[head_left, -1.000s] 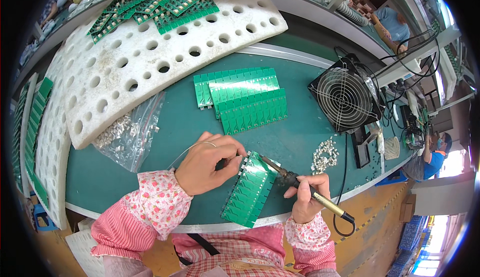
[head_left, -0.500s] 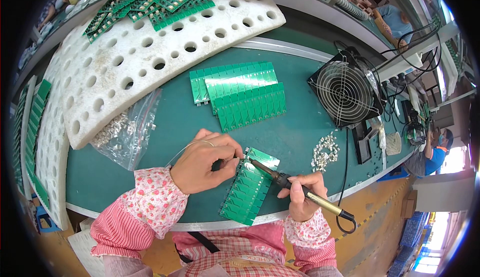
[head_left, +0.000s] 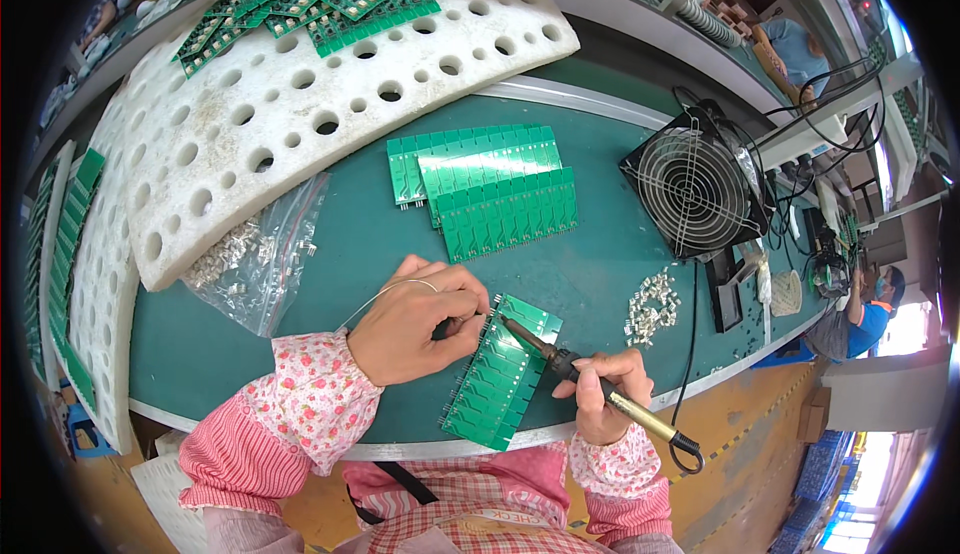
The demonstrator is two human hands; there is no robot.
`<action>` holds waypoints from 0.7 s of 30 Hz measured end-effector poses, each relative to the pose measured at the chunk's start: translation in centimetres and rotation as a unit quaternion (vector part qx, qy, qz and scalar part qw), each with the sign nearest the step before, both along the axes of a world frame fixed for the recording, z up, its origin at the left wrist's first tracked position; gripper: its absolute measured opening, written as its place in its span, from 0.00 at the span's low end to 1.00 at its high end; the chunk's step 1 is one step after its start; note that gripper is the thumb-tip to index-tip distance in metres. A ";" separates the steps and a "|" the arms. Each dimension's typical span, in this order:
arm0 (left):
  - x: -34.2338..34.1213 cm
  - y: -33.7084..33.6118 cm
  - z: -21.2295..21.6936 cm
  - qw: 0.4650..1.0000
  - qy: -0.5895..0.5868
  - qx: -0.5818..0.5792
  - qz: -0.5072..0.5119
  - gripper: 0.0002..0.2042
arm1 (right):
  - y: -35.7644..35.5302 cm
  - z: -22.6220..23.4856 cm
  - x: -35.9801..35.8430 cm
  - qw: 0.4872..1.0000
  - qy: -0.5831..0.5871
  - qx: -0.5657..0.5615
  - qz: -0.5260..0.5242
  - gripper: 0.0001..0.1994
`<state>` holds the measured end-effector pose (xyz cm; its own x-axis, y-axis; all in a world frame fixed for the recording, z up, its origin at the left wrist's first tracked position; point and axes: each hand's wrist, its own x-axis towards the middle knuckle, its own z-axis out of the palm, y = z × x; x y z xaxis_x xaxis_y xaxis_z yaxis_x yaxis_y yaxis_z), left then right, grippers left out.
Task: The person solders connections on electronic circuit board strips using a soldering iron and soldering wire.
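The right hand (head_left: 608, 394) grips a soldering iron (head_left: 562, 362), its tip at the upper end of a green circuit board (head_left: 500, 379) lying on the surface (head_left: 365, 229). The left hand (head_left: 418, 329) pinches narrowly at the board's pin-lined edge, a thin wire (head_left: 384, 292) crossing its back; I cannot tell what the fingertips hold.

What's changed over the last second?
The iron's tip moved left across the board, closer to its pinned edge by the left hand. Nothing newly gripped or released: right hand still holds the iron. Fan and stacked boards unchanged.
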<state>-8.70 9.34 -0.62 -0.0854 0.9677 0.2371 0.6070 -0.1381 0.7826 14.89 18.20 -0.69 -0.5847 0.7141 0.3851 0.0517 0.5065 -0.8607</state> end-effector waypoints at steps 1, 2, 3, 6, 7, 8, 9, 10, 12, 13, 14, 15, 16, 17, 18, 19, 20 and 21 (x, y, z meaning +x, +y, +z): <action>0.0 0.0 0.0 1.000 0.000 0.000 0.001 0.10 | 0.0 0.0 0.0 1.000 0.000 0.000 0.000 0.04; 0.0 0.0 0.0 1.000 0.000 0.000 0.001 0.10 | 0.0 0.1 0.0 1.000 -0.001 0.004 0.003 0.04; 0.1 0.0 0.0 1.000 0.001 0.005 0.005 0.10 | 0.0 0.1 -0.1 1.000 -0.002 0.009 0.006 0.04; 0.1 0.1 -0.1 1.000 0.002 0.011 0.008 0.10 | 0.1 -0.1 0.0 1.000 0.007 0.028 0.012 0.04; 0.1 0.1 -0.1 1.000 0.001 0.013 0.007 0.10 | 0.0 -0.2 0.0 1.000 0.007 0.028 0.012 0.04; 0.1 0.0 0.0 1.000 0.001 0.013 0.008 0.10 | 0.0 -0.2 0.1 1.000 0.014 0.026 0.004 0.05; 0.1 0.0 0.0 1.000 -0.010 0.007 0.010 0.10 | -0.1 -0.3 0.2 0.999 0.021 0.025 -0.004 0.05; 0.1 0.0 0.0 1.000 -0.022 0.001 0.013 0.10 | -0.1 -0.2 0.2 0.999 0.021 0.025 -0.004 0.05; 0.1 0.1 0.1 1.000 -0.024 0.002 0.014 0.11 | -0.4 -0.2 0.1 0.998 0.053 -0.019 -0.033 0.05; 0.1 0.1 0.1 1.000 -0.027 0.003 0.015 0.11 | -0.3 -0.2 0.2 0.998 0.054 -0.019 -0.033 0.05; 0.1 0.1 0.1 1.000 -0.026 0.002 0.016 0.11 | -0.2 -0.2 0.4 0.999 0.026 -0.009 -0.026 0.05; 0.1 0.1 0.1 1.000 -0.022 0.000 0.014 0.11 | -0.1 -0.2 0.5 1.000 -0.001 0.001 -0.019 0.05; 0.1 0.1 0.0 1.000 -0.018 -0.003 0.013 0.10 | -0.1 -0.2 0.4 1.000 -0.001 0.001 -0.019 0.05; 0.1 0.1 0.0 1.000 -0.018 -0.003 0.012 0.10 | -0.2 -0.1 0.3 1.000 -0.006 -0.004 -0.021 0.05; 0.2 0.1 0.1 1.000 -0.007 -0.002 0.010 0.10 | -0.2 -0.1 0.2 1.000 -0.011 -0.009 -0.022 0.05; 0.2 0.1 0.1 1.000 0.004 -0.001 0.007 0.09 | -0.2 -0.1 0.1 1.000 -0.011 -0.010 -0.022 0.05; 0.2 0.2 0.1 1.000 0.004 -0.002 0.008 0.09 | -0.2 0.0 0.1 1.000 -0.009 -0.011 -0.017 0.05; 0.3 0.2 0.1 1.000 0.007 -0.001 0.010 0.08 | -0.2 0.0 0.1 1.000 -0.007 -0.011 -0.012 0.05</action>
